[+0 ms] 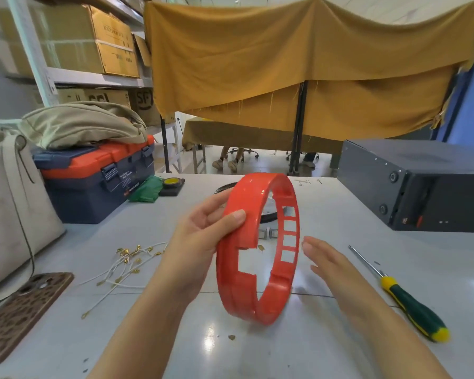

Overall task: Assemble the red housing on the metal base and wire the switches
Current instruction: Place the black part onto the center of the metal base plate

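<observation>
- While the left hand (200,242) grips the red housing (257,247) with thumb and fingers, the ring stands tilted above the white table (340,337).
- The right hand (331,263) is flat with straight fingers, just beside the ring, not touching.
- The screwdriver (405,299) lies to the right.

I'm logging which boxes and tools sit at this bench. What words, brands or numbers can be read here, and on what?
"SF": printed large on the cardboard box on the lower shelf.
Upper cardboard box: a line of print, too blurred to read.
Toolbox: white print and a small red label on its front, too small to read.
Grey metal case: no legible text.
</observation>
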Tool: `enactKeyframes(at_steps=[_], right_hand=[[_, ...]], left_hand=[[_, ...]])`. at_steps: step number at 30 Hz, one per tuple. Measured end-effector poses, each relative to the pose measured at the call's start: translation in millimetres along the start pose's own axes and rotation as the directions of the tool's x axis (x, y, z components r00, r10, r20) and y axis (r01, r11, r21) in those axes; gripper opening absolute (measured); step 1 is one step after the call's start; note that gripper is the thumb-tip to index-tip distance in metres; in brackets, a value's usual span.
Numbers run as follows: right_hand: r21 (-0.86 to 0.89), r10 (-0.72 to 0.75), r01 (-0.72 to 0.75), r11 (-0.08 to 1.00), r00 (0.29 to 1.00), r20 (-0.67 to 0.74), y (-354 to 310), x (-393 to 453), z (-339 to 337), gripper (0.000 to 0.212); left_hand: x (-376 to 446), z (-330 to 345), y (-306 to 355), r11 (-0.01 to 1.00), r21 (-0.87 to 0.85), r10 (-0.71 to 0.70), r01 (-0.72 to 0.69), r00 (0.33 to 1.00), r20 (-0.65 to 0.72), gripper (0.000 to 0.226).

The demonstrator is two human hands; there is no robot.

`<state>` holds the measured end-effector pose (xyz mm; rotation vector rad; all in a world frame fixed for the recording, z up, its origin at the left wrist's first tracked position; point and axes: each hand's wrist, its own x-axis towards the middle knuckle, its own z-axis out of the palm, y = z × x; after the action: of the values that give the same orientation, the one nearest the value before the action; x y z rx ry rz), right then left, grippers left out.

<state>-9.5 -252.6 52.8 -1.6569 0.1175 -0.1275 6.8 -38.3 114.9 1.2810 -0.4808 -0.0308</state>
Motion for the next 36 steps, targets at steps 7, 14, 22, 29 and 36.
enactKeyframes(at_steps=[7,14,22,29,36], right_hand=[[0.603,-0.042,0.004,0.798,0.998,0.050,-42.2,8.6,1.8,0.044],[0.848,0.095,-0.063,0.525,0.995,0.015,-42.3,8.1,-15.6,0.027],[0.949,0.162,-0.139,0.284,0.982,0.095,-11.4,16.2,-27.1,0.040],[0.721,0.308,-0.234,0.652,0.951,0.029,14.3,25.5,-30.4,0.025],[0.351,0.242,-0.215,0.911,0.970,-0.033,23.9,26.3,-22.2,0.017]], left_hand=[[11.0,43.7,-4.7,0.794,0.580,0.048,-0.183,0.970,0.240,0.048],[9.3,15.5,-30.5,0.915,0.401,-0.017,0.035,0.999,-0.049,0.021],[-4.2,-19.2,-74.5,0.903,0.141,-0.346,0.407,0.881,-0.324,0.029],[-2.9,-28.2,-70.9,0.918,0.175,-0.270,0.356,0.885,-0.380,0.017],[-3.2,-39.0,-78.1,0.828,0.372,-0.241,0.420,0.865,-0.439,0.014]])
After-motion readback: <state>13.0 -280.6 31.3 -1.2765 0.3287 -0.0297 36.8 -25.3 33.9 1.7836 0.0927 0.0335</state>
